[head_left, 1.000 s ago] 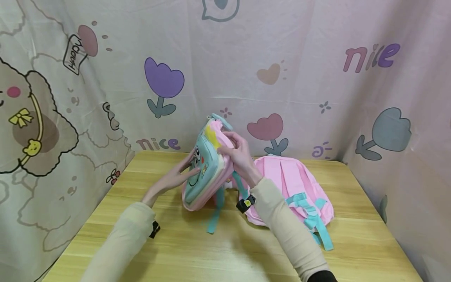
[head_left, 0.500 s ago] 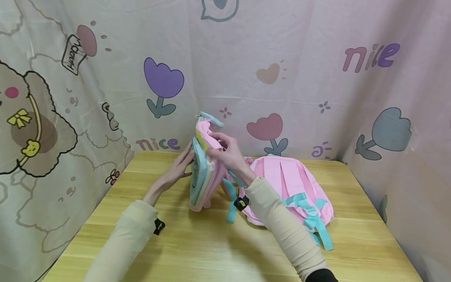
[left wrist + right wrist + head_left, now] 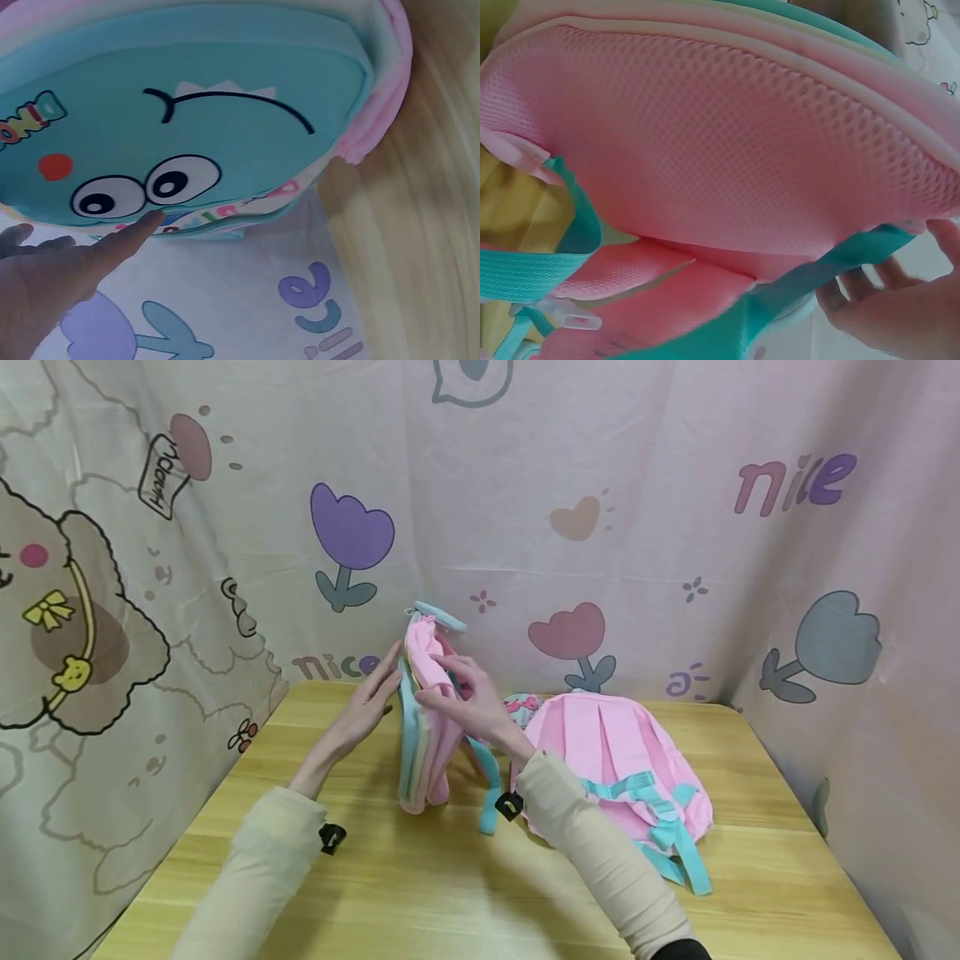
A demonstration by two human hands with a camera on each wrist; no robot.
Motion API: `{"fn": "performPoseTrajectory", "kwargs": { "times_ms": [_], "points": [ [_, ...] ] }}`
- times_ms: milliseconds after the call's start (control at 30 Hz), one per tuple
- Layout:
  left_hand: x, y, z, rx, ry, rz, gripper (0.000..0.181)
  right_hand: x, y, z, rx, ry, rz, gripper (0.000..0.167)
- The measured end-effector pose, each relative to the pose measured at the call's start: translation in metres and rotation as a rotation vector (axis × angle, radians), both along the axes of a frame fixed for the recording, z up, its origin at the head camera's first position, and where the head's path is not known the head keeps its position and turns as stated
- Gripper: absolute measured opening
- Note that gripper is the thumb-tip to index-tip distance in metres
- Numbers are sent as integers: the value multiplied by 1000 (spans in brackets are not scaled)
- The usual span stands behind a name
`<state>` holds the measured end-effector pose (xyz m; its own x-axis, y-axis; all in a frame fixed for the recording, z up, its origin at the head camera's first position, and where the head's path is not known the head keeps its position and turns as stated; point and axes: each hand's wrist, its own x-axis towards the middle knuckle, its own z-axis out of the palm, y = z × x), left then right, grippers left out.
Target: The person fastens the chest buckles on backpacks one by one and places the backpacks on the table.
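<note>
Backpack (image 3: 431, 760), long axis upright, front leftward

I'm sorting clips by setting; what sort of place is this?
Likely a curtained-off indoor tabletop corner: a cartoon-printed fabric backdrop lines three sides of a wood-grain table, and a pink backpack lies on it.

Wood-grained table (image 3: 420, 893), pink backpack (image 3: 581, 727) with teal straps (image 3: 692, 860) lying at right, tulip-printed cloth (image 3: 480, 510) behind

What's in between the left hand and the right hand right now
A backpack: the head view shows its teal front toward the left hand and its pink part toward the right hand.
</note>
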<state>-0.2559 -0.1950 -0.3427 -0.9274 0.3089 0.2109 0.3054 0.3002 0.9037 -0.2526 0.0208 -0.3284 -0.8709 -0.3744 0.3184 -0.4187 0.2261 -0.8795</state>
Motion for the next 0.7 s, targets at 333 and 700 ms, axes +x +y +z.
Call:
{"fn": "performPoseTrajectory", "kwargs": {
  "times_ms": [333,700],
  "points": [
    [7,-3,13,-105,102,64,58,3,-3,-7,23,-25,84,74],
    [15,-7,30,-297,64,158,69,3,-6,-15,83,17,97,91]
  ]
}}
